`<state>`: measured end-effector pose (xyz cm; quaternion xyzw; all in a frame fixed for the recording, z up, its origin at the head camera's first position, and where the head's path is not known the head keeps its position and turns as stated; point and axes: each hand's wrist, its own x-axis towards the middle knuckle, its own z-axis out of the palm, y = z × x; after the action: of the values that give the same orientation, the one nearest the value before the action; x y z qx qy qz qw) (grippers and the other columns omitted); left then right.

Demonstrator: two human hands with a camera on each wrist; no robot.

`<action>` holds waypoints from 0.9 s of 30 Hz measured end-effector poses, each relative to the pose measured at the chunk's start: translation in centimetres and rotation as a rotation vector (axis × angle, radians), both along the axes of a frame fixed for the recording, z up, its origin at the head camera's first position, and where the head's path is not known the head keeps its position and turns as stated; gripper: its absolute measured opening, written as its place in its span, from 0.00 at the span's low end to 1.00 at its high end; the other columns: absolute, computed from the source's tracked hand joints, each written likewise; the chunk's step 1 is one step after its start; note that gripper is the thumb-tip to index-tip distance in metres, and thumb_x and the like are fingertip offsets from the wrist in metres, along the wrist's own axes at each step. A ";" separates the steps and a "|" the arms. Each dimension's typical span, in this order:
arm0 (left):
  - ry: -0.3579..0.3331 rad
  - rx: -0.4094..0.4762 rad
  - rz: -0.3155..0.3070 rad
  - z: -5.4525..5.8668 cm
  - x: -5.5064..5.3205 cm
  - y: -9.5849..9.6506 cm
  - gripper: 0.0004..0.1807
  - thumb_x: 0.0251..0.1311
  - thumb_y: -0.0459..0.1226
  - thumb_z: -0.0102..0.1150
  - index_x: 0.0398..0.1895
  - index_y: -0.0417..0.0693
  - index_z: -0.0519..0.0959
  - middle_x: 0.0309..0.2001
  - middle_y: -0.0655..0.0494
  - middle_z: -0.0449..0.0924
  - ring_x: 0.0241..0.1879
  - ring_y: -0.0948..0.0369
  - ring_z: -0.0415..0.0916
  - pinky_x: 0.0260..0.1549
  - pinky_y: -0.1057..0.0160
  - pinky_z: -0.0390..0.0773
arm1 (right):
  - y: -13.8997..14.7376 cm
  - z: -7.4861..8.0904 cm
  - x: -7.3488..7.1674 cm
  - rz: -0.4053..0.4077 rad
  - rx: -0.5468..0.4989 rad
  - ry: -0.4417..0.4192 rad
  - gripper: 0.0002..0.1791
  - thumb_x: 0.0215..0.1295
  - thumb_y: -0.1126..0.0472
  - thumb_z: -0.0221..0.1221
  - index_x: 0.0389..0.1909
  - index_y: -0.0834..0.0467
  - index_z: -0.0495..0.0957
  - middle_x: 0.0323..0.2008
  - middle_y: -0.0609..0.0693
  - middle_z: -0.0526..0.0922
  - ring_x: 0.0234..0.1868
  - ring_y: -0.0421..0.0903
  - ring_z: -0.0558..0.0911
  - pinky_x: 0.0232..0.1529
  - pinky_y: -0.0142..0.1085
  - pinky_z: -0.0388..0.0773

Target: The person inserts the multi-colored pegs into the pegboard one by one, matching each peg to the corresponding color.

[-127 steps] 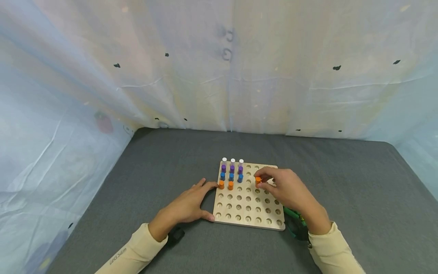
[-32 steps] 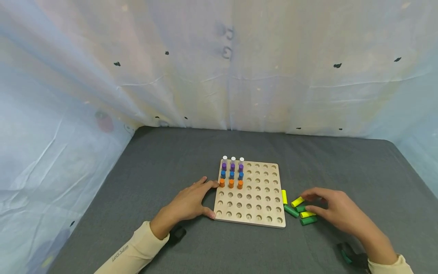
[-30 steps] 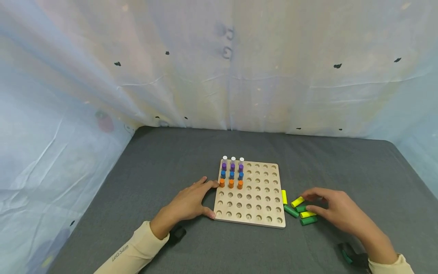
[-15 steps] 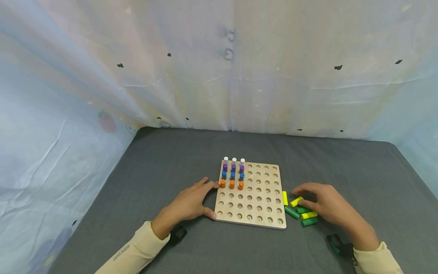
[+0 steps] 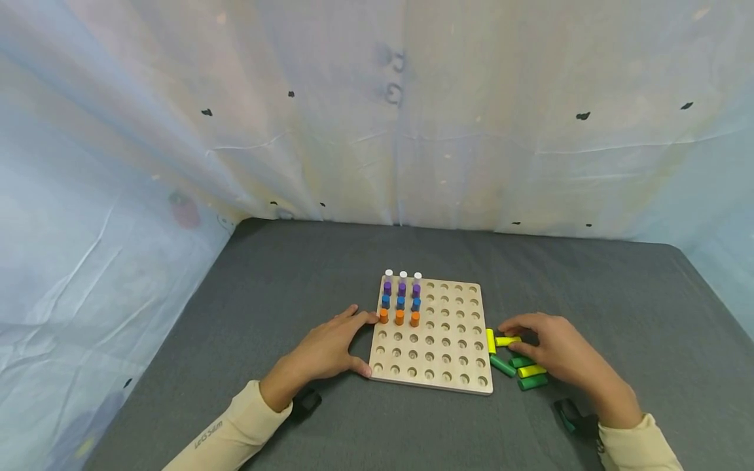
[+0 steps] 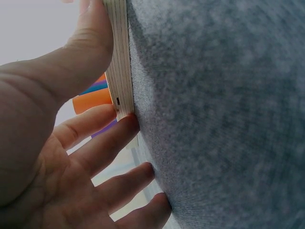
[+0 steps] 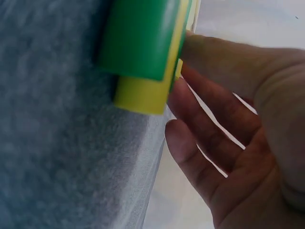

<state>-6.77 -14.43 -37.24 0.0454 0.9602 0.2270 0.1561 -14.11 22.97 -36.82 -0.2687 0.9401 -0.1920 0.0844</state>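
A square wooden pegboard [image 5: 437, 356] with rows of round holes lies on the grey table. My left hand [image 5: 323, 348] is spread along its left side, thumb and index finger touching the edge. Upright in the left columns stand three white pegs [image 5: 403, 275], three purple pegs [image 5: 402, 288], three blue pegs [image 5: 400, 303] and three orange pegs [image 5: 399, 317]. Right of the board my right hand [image 5: 550, 343] pinches a yellow peg [image 5: 505, 341], which lies sideways; in the right wrist view a green peg [image 7: 138, 38] partly hides the thumb and fingertips.
Against the board's right edge lies another yellow peg [image 5: 491, 341]. Beneath my right hand lie a third yellow peg [image 5: 532, 371] and several green pegs [image 5: 533, 382]. A pale curtain [image 5: 459, 131] hangs behind the grey table [image 5: 318, 261].
The third orange peg has gone from my right hand into the board. That hand moved right to the loose pegs, then slightly left, and the yellow peg at its fingers turned sideways.
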 end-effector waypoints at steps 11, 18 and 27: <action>-0.014 0.003 0.006 0.1 -0.1 0.0 0.47 0.40 0.53 0.79 0.68 0.66 0.69 0.77 0.44 0.57 0.76 0.44 0.55 0.62 0.31 0.65 | -0.5 -0.2 0.1 0.005 -0.011 -0.005 0.15 0.60 0.59 0.69 0.48 0.49 0.85 0.44 0.45 0.88 0.45 0.46 0.85 0.48 0.52 0.81; -0.016 0.006 0.005 0.1 0.0 0.0 0.47 0.39 0.53 0.79 0.68 0.66 0.69 0.77 0.45 0.57 0.77 0.45 0.54 0.63 0.31 0.64 | 0.0 -0.3 0.4 0.012 -0.032 0.108 0.17 0.59 0.64 0.69 0.50 0.51 0.84 0.44 0.44 0.86 0.42 0.42 0.83 0.43 0.45 0.81; -0.013 0.005 0.007 0.0 0.0 0.0 0.47 0.40 0.53 0.79 0.68 0.65 0.69 0.77 0.44 0.57 0.77 0.45 0.55 0.63 0.30 0.64 | 0.4 -0.1 0.1 -0.039 -0.076 0.096 0.15 0.62 0.64 0.67 0.50 0.55 0.81 0.45 0.50 0.85 0.42 0.47 0.85 0.42 0.44 0.83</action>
<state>-6.78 -14.46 -37.28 0.0410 0.9588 0.2302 0.1615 -13.99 23.42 -36.93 -0.2622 0.9401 -0.2162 0.0253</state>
